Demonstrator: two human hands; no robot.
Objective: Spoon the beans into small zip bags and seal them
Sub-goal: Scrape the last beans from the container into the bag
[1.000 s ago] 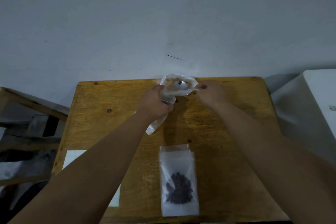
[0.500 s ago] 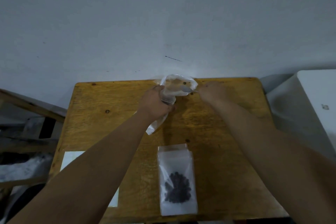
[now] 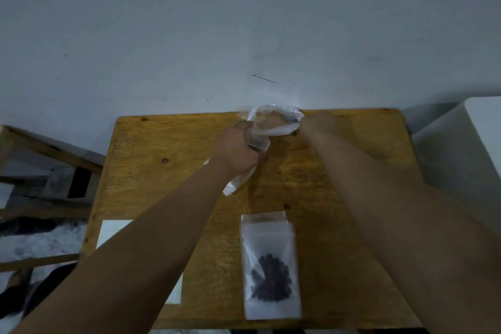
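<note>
My left hand fingers clamp the open bag at the desk far edge; right hand fingers pinch the spoon inside it.

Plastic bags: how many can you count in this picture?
2 clearly: one bag holding dark beans lies on the table's near side; the left hand grips another. More may lie beneath.

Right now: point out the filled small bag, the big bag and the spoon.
small bag (image 3: 271,274), head view, on its bean-filled middle.
big bag (image 3: 273,130), head view, on its open upper wall.
spoon (image 3: 292,120), head view, on the metal near the rim.
</note>
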